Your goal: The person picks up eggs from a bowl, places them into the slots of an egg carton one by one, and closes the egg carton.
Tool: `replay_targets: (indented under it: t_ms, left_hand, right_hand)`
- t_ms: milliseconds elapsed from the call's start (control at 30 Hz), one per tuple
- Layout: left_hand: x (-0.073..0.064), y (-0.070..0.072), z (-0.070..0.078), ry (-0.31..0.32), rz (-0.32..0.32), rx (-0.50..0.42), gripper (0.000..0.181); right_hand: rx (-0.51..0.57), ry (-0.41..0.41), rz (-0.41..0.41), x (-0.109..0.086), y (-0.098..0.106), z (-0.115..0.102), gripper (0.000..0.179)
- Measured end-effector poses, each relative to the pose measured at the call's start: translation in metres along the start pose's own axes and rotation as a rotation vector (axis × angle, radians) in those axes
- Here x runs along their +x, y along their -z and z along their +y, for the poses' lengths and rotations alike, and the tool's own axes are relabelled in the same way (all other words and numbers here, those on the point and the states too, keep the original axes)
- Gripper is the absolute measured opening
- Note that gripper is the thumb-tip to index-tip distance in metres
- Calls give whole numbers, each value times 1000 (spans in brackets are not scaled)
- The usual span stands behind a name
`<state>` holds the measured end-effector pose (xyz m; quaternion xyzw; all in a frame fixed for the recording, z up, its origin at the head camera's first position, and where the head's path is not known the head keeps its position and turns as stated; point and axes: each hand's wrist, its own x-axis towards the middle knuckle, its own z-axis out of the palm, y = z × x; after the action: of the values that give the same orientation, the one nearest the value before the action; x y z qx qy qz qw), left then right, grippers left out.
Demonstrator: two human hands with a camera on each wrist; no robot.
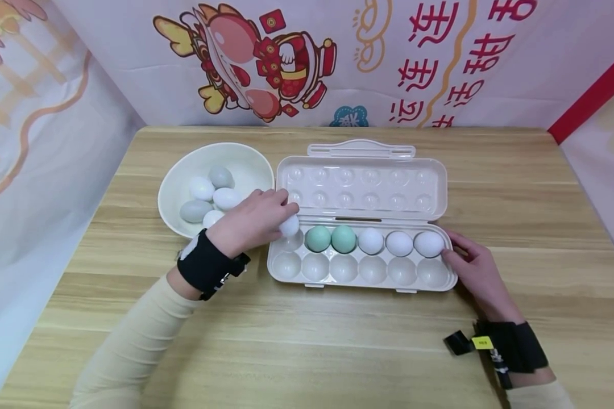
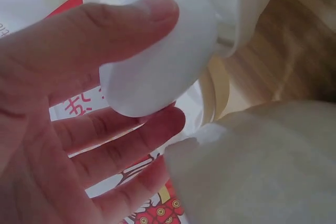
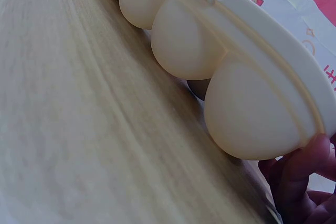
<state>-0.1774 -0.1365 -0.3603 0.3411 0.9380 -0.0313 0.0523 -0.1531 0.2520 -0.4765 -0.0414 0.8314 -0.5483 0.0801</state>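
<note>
The left hand's (image 1: 258, 221) grip pinches a white egg (image 1: 289, 226) – thumb on one side, fingers on the other – at the left end of the egg carton's (image 1: 344, 268) back row. The carton lies open near the middle of the surface's (image 1: 358, 346) far edge, its lid (image 1: 370, 184) toward that edge. Two green eggs (image 1: 343, 239) and three white eggs (image 1: 399, 243) sit along that row. The right hand's (image 1: 481, 275) grip holds the carton's right end. Just beside the carton, toward the far left corner, a bowl (image 1: 253, 165) carries white and greyish eggs (image 1: 227, 199).
</note>
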Motion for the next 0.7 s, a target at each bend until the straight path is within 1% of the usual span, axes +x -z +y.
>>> replay_targets:
  t_ms: [167, 333, 500, 700]
  left_hand:
    - [3, -5, 5, -16, -24, 19, 40]
    - [6, -12, 9, -7, -50, 45, 41]
    - [6, -17, 12, -11, -45, 65, 40]
    - [6, -19, 14, -14, -32, 93, 41]
  right_hand:
    - [-16, -2, -2, 0, 1, 0, 46]
    - [-12, -2, -1, 0, 0, -1, 46]
    - [-9, -7, -4, 0, 1, 0, 46]
    - [-12, -15, -5, 0, 1, 0, 46]
